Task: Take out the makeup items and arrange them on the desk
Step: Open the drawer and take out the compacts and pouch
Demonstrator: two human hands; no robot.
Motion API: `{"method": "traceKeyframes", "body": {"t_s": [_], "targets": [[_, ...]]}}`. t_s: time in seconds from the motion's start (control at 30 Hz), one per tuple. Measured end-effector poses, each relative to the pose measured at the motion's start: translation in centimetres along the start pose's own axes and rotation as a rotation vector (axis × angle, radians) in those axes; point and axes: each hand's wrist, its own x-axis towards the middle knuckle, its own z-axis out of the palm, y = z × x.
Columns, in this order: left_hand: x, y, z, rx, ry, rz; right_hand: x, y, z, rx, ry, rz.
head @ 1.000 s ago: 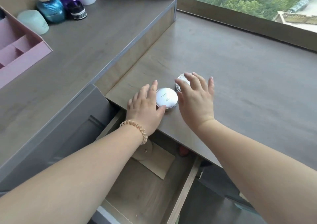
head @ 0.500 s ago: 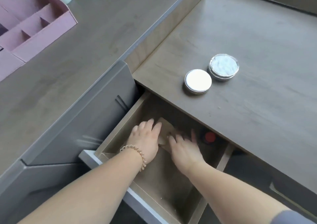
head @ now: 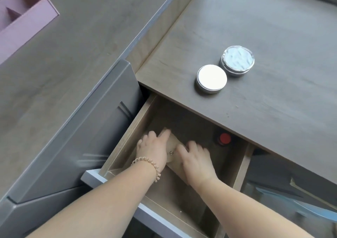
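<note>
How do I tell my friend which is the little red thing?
Find the open drawer under the desk. At its back right, beyond the right hand, sits a small round item with a red top. It alone is red; the white-lidded tin and marbled jar above are pale.

Soft daylight, glare on the lids, blurred wide-angle edges.

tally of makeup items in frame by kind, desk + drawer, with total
Compacts: 2, the white-lidded compact and the clear-lidded compact, both on the desk.
Capped items: 1, the red-capped item in the drawer.
Pouches: 1, the tan pouch in the drawer, under the left hand and right hand.
Total: 4.
</note>
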Motion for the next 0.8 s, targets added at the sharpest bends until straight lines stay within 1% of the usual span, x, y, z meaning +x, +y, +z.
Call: {"method": "traceKeyframes", "body": {"t_s": [0.1,0.13,0.2,0.27,0.3,0.37,0.43,0.47,0.53,0.63,0.67,0.7,0.73,0.8], "targets": [[-0.9,-1.0,-2.8,-0.051,0.079,0.134,-0.9,-0.3,-2.2,0.151,0.031,-0.064],[-1.2,-1.4,-3.8,-0.077,0.125,0.191,-1.1,-0.2,-2.9,0.198,0.089,-0.091],[-1.7,-2.0,-5.9,-0.135,0.266,0.33,-1.9,0.2,-5.1,0.267,0.249,-0.165],[-1.9,-1.9,-8.2,-0.188,0.443,0.461,-2.6,0.3,-8.7,0.284,0.42,-0.225],[-1.8,-1.4,-9.5,-0.191,0.518,0.509,-2.9,0.5,-10.5,0.294,0.509,-0.244],[-1.2,0.1,-12.1,-0.182,0.624,0.544,-2.8,1.5,-13.3,0.289,0.672,-0.244],[-0.3,1.8,-14.0,-0.148,0.651,0.484,-2.1,3.0,-15.3,0.322,0.776,-0.122],[0.2,2.6,-14.8,-0.116,0.627,0.435,-1.5,3.8,-16.2,0.378,0.8,-0.031],[0.7,4.2,-16.0,-0.018,0.534,0.364,-0.4,5.4,-17.5,0.528,0.824,0.187],[1.1,5.9,-16.1,0.119,0.367,0.33,0.7,7.5,-18.5,0.672,0.833,0.585],[1.1,6.2,-15.8,0.141,0.328,0.328,1.0,7.9,-18.4,0.681,0.804,0.693],[1.1,6.4,-15.7,0.155,0.295,0.324,1.2,8.3,-18.2,0.682,0.74,0.777],[1.0,6.6,-15.6,0.159,0.269,0.321,1.4,8.4,-17.9,0.681,0.648,0.831],[0.9,6.4,-15.5,0.164,0.22,0.304,1.8,8.2,-17.5,0.641,0.43,0.865]]}}
